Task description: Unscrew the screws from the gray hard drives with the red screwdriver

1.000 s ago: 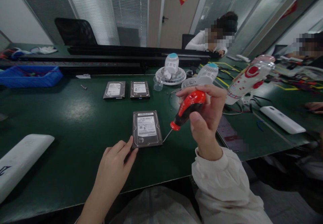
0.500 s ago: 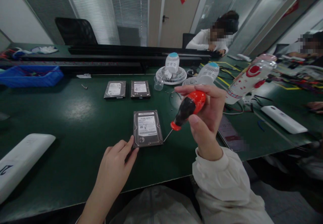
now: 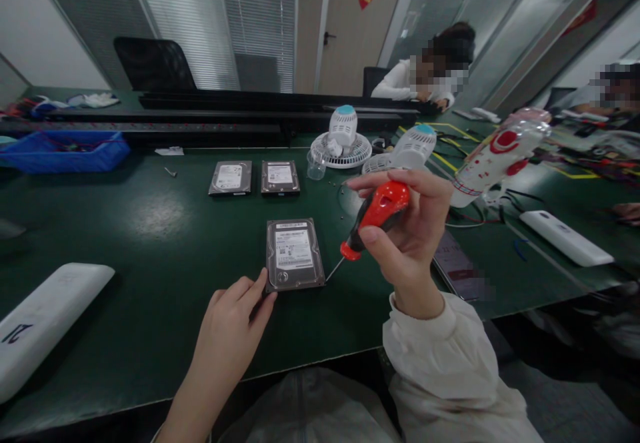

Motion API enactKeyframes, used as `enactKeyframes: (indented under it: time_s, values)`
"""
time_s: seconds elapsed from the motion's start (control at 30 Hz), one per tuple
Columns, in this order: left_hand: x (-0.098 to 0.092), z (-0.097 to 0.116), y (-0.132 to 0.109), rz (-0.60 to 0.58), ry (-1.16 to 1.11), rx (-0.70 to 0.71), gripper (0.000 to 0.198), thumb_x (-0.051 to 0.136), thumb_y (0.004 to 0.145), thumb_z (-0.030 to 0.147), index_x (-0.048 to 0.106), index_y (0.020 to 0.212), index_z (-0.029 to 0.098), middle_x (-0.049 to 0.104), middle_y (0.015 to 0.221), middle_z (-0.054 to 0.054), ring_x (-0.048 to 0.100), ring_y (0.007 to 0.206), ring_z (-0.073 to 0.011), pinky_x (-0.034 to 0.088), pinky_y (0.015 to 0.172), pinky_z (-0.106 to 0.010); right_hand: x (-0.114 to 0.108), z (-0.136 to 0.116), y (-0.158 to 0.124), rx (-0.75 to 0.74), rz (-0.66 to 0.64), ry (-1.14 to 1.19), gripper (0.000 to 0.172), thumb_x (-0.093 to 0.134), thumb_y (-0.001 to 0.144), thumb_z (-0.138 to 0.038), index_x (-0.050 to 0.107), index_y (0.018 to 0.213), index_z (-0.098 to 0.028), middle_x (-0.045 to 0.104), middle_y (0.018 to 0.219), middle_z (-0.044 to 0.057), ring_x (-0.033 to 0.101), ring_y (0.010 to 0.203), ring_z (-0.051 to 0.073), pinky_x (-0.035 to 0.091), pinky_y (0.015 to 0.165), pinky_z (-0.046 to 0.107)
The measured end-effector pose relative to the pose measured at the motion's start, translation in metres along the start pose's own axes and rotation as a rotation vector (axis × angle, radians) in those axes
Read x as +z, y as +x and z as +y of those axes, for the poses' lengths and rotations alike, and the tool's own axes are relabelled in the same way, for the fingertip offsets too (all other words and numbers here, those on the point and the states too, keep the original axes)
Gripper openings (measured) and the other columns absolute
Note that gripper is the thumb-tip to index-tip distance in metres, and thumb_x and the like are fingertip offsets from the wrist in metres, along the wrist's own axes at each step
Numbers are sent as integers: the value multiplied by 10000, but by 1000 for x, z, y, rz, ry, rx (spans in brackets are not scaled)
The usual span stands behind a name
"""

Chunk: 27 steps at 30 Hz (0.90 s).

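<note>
Head: hands (image 3: 233, 308) hold hard drive (image 3: 296, 254) and screwdriver (image 3: 367, 218), tip (image 3: 329, 278) at corner.

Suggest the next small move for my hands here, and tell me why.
Perhaps give the red-and-black screwdriver a slight turn with your right hand. That hand grips its handle, its tip appears to meet the near right corner of the nearest hard drive, and your left hand holds the near left corner. Whether the tip sits in a screw is too small to tell.
</note>
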<state>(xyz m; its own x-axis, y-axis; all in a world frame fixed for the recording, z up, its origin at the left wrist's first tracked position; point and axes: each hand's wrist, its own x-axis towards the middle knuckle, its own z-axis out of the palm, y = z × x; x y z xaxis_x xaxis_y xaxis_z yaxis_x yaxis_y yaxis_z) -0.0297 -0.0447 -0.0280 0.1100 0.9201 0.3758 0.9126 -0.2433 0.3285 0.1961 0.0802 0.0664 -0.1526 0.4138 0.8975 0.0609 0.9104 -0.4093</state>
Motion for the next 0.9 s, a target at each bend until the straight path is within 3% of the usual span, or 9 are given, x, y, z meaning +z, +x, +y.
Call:
enactKeyframes:
  time_s: [0.07,0.17,0.27,0.4,0.5,0.6,0.73,0.8,0.9]
  values:
    - [0,0,0,6,-11,2,418,431,1051,339,629,1321,88,636,852,-43,621,742,-187,451,692,-334,0,0,1,18,-15,3,551,730,811,-390,496,1311,-391,612,1100,49,664,968,266,565,740,435]
    - [1,0,0,7,-16,-2,414,430,1052,344,626,1324,100,636,855,-39,621,744,-183,446,695,-330,0,4,3,-73,47,-12,599,799,766,-438,532,1297,-371,576,1046,26,617,785,194,539,679,404]
    - [1,-1,0,-1,-9,-6,419,419,1056,357,622,1328,112,635,858,-38,618,746,-182,449,697,-329,0,10,2,-133,103,-25,602,830,718,-504,598,1250,-343,565,1029,31,558,727,179,511,681,415]
    - [0,0,0,-5,-6,-19,413,409,1055,357,628,1328,137,639,853,-38,619,739,-182,455,696,-329,0,9,-1,-66,46,42,511,619,867,-580,593,1312,-330,646,1122,55,632,943,272,534,839,509]
    - [-1,1,1,-3,-1,-20,410,409,1052,352,637,1322,144,631,831,-32,615,721,-181,450,684,-324,-1,5,0,12,-26,88,462,424,976,-471,530,1407,-338,657,1277,37,615,1194,298,510,981,570]
    - [-1,1,1,-15,-2,-19,414,408,1054,350,624,1337,140,626,836,-28,614,726,-180,450,689,-322,-4,4,2,-10,-24,2,478,549,935,-405,520,1411,-359,674,1179,27,658,1049,262,546,906,532]
    - [-1,0,0,-21,-2,-28,412,421,1051,340,623,1339,126,626,848,-27,616,743,-180,447,707,-326,-4,5,4,-113,75,-51,437,755,787,-339,631,1205,-309,628,989,22,591,835,200,539,771,434]
    - [-1,1,0,-23,-2,-30,411,435,1046,332,626,1334,108,627,852,-30,616,751,-181,442,710,-326,-3,4,4,-108,93,-2,372,718,817,-356,642,1175,-287,630,1005,33,602,901,214,540,819,448]
    - [-2,1,0,-28,3,-33,401,444,1041,324,627,1334,120,629,850,-28,617,758,-183,436,708,-324,-1,1,2,-31,11,98,391,489,961,-418,587,1324,-308,665,1210,47,634,1136,263,525,978,538]
